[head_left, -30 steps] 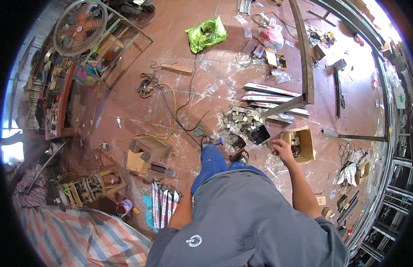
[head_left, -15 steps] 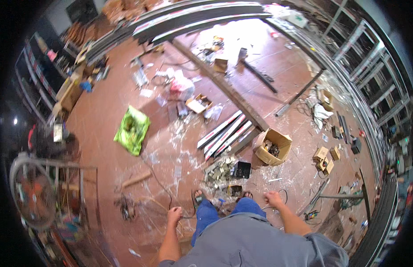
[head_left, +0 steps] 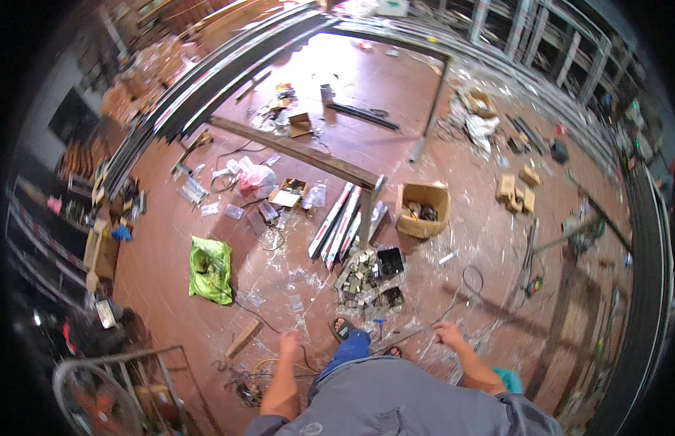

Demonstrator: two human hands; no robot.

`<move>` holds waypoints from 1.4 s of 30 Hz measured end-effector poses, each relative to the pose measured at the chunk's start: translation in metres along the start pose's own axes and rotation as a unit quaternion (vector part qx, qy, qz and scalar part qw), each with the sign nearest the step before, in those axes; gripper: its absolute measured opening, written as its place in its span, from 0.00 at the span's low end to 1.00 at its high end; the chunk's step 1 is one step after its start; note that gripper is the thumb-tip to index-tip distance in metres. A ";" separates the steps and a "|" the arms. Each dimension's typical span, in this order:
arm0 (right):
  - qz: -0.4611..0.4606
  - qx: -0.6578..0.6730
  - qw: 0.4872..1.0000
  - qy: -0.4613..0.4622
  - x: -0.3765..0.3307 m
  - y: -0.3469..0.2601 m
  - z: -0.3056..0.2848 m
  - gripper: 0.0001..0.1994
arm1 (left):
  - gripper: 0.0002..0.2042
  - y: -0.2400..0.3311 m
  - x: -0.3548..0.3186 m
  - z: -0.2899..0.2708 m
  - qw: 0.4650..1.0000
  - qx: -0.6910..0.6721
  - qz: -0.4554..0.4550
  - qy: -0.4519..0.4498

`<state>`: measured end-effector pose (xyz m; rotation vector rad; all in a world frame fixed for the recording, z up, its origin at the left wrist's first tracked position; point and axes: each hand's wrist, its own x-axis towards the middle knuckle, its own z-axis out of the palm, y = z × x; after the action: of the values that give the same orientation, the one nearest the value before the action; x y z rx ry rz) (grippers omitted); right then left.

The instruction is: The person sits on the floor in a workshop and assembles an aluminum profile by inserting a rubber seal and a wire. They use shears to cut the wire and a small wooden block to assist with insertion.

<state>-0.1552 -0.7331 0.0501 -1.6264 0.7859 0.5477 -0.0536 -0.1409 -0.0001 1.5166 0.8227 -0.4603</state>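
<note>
I stand over a red-brown workshop floor. My left hand (head_left: 289,341) hangs by my side, fingers loosely curled, holding nothing. My right hand (head_left: 449,335) hangs at the other side, also holding nothing that I can see. My sandalled foot (head_left: 342,328) steps just behind a heap of small metal pieces (head_left: 361,277) and a black box (head_left: 390,260). Beyond the heap lie several long white strips (head_left: 339,227) and an open cardboard box (head_left: 423,209) with parts inside.
A green bag (head_left: 209,267) lies to the left, a wooden block (head_left: 243,338) near my left hand, and cables (head_left: 243,381) by a fan (head_left: 90,400). A long dark metal beam (head_left: 294,152) crosses the floor ahead. Small cardboard blocks (head_left: 518,187) sit at right.
The view has swung round as I turned and straightened. The metal heap and cardboard box now lie ahead of my feet. My right hand came away from the box to my side.
</note>
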 end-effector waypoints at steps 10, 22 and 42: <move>0.038 0.161 0.961 0.221 -0.141 0.277 -0.003 0.10 | 0.24 -0.019 -0.151 0.170 0.676 0.598 0.229 -0.366; 0.149 0.316 0.912 0.217 -0.188 0.309 0.095 0.08 | 0.22 -0.015 -0.089 0.160 0.703 0.625 0.192 -0.281; 0.024 0.325 0.868 0.374 -0.129 0.129 0.169 0.13 | 0.17 0.127 0.036 0.130 0.733 0.568 0.113 -0.357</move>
<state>-0.3259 -0.5531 0.0242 -1.1442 1.4019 -0.3535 0.0863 -0.2534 0.0442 2.2218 -0.4106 -1.4175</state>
